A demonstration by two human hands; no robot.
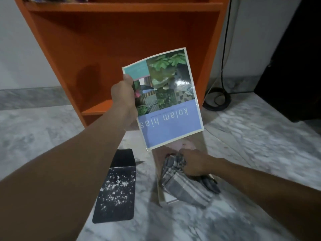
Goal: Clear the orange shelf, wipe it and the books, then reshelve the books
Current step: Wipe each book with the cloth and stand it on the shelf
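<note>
Now the left hand [124,100] grips the book [170,105], the right hand [196,164] bunches the cloth [184,186]; best wipe both covers, holding it steady.

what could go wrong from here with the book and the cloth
The left hand pinches the book by one edge only, and the cover bends; it could slip or crease. It is upside down, so it may get shelved that way. The open tin sits close to the cloth under the right hand; a sweep might knock it.
</note>
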